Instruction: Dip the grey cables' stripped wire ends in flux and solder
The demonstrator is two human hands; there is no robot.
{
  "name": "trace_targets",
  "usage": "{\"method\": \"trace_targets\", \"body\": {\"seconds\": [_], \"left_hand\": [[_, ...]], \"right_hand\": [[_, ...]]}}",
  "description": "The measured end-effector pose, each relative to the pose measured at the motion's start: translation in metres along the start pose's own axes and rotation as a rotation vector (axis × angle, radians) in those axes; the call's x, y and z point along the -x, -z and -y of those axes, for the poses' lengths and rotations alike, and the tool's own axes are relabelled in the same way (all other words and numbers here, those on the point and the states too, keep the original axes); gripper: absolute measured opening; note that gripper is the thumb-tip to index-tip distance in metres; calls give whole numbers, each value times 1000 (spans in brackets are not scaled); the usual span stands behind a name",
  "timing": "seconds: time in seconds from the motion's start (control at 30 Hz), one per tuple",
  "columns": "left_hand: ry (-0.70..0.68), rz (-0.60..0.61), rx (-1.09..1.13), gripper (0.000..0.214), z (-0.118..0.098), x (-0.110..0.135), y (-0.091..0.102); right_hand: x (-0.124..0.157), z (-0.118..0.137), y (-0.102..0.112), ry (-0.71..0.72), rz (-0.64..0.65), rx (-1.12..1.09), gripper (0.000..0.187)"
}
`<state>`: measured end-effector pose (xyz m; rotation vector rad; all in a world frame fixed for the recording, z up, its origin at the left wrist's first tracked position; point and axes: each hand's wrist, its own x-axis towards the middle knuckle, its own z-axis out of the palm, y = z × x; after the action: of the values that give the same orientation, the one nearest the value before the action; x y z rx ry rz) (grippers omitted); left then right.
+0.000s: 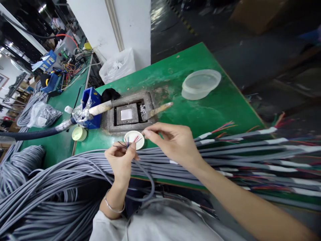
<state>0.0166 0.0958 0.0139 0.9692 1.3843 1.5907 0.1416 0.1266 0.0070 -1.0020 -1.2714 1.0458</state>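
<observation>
My left hand [119,161] is closed on the end of a grey cable [151,183]. Thin coloured wires [136,138], some pink and some dark, fan out past its thumb. Under those wire tips lies a small round white dish [140,144] on the bench. Just right of the dish is my right hand [177,142], thumb and forefinger pinched together; anything between them is too small to make out. The cable loops down from my left hand toward my lap. Beyond the hands, a grey block-like pot [126,114] has a shiny silvery square in its middle.
Many grey cables [82,160] run along the bench's front edge, stripped ends at right. A flat stick [160,109] rests on the pot's frame. Behind are a clear round tub [200,85], a blue bin [90,100], a hose [37,133] and a round yellowish container [79,134].
</observation>
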Motion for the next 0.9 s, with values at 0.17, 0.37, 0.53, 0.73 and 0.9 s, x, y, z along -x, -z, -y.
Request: {"method": "trace_targets", "body": {"seconds": [0.17, 0.37, 0.53, 0.73, 0.9], "left_hand": [[-47, 1, -48, 25, 1, 2, 1], [-48, 31, -45, 24, 2, 5, 0], [30, 22, 33, 25, -2, 1, -1], [222, 40, 117, 30, -11, -5, -2], [304, 73, 140, 31, -17, -5, -2]], "right_hand": [[-1, -1, 0, -41, 65, -54, 20], [-1, 0, -2, -28, 127, -84, 20], [3, 1, -3, 89, 98, -5, 17], [2, 3, 1, 200, 22, -17, 14], [1, -2, 1, 454, 48, 71, 10]]}}
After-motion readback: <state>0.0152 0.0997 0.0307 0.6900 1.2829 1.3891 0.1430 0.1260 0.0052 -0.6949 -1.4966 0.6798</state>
